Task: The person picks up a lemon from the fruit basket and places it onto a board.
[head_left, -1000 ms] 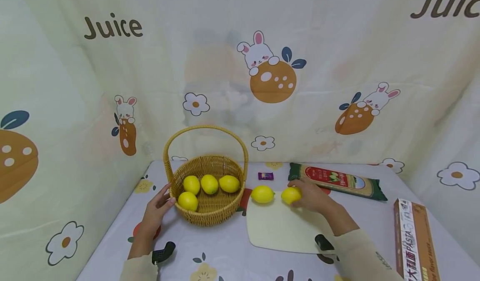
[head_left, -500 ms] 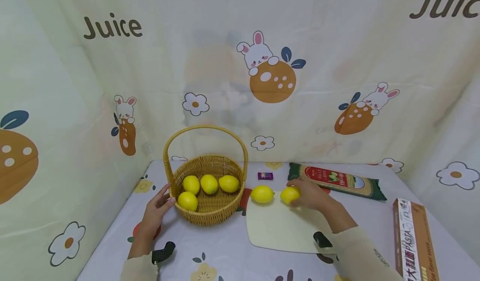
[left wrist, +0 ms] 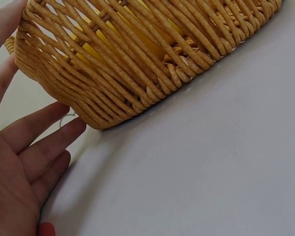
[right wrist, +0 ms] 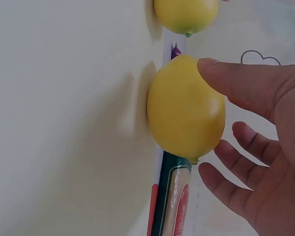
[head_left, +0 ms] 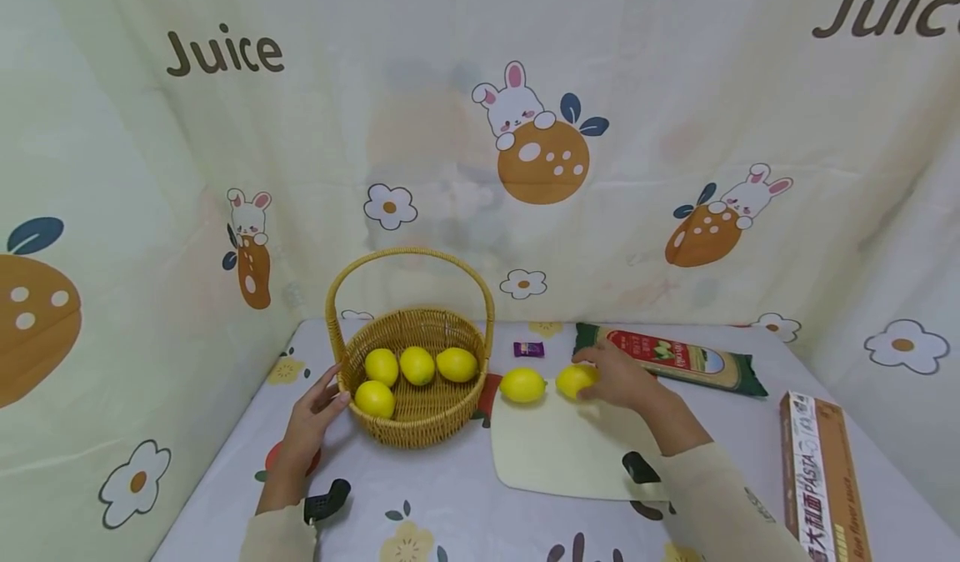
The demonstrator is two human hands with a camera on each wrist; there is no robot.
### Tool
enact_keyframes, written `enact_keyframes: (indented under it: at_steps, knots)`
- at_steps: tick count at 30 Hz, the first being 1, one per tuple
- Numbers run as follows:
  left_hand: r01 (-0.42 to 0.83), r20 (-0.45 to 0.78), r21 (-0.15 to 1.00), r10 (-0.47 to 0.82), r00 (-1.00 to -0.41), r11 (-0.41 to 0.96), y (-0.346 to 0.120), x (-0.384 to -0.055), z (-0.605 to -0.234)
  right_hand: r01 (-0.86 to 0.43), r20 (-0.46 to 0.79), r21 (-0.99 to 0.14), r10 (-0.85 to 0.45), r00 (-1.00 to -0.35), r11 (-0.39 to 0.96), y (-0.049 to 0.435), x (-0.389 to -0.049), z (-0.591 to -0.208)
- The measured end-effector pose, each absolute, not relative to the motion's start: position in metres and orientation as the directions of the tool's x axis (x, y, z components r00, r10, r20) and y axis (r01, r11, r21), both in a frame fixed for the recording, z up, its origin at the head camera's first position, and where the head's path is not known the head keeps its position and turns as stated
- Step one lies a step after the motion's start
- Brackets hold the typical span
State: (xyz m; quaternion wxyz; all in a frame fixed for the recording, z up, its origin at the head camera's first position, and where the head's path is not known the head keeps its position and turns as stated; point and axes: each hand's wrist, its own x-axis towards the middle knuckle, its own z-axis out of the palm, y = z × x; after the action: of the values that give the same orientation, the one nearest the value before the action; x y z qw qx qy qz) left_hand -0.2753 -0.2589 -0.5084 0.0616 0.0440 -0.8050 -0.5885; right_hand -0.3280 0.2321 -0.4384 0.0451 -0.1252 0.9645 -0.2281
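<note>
At the far edge of a cream cutting board (head_left: 562,454), my right hand (head_left: 621,377) pinches a lemon (right wrist: 184,105). In the right wrist view the thumb presses its side, while several fingers curl near its lower end. A second lemon (head_left: 522,385) sits just left of it. My left hand (head_left: 310,420) touches the left side of a wicker basket (head_left: 420,433) with a tall handle. Its fingers (left wrist: 44,152) lie extended against the woven wall in the left wrist view. Several lemons (head_left: 416,366) rest inside the basket.
Behind the board lie a small purple packet (head_left: 528,349) and a long green-ended bag (head_left: 682,362), partly covered by my right hand. A pasta box (head_left: 825,479) stands at the right. A printed curtain (head_left: 420,128) closes off the table's back and sides.
The lemon in my right hand has shifted slightly away from me and to the left. My left hand stays at the basket. The head view has shifted a little.
</note>
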Motion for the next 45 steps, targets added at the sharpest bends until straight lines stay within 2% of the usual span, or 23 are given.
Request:
enact_keyframes:
  at_steps: [5,13,24,29,38,45]
  knots:
    - [-0.004,0.044,0.952,-0.151,-0.988,0.306,-0.259,-0.277,-0.507,-0.209,-0.043,-0.452,-0.256,-0.966,0.867,0.229,-0.329,-0.434]
    - [-0.002,0.039,0.959,-0.139,-0.990,0.285,-0.260,-0.277,-0.502,-0.262,0.021,-0.399,-0.277,-0.961,0.879,0.225,-0.330,-0.425]
    - [-0.007,0.035,0.959,-0.146,-0.989,0.282,-0.261,-0.278,-0.505,-0.317,0.031,-0.385,-0.331,-0.943,0.867,0.192,-0.328,-0.415]
    - [-0.014,0.031,0.958,-0.150,-0.988,0.288,-0.261,-0.277,-0.506,-0.381,0.060,-0.365,-0.386,-0.920,0.849,0.172,-0.326,-0.410]
    - [-0.021,0.024,0.956,-0.149,-0.989,0.294,-0.259,-0.276,-0.505,-0.451,0.073,-0.399,-0.463,-0.883,0.798,0.137,-0.318,-0.400]
    - [-0.003,0.042,0.955,-0.146,-0.988,0.296,-0.259,-0.276,-0.508,-0.543,0.090,-0.402,-0.558,-0.825,0.737,0.109,-0.314,-0.391]
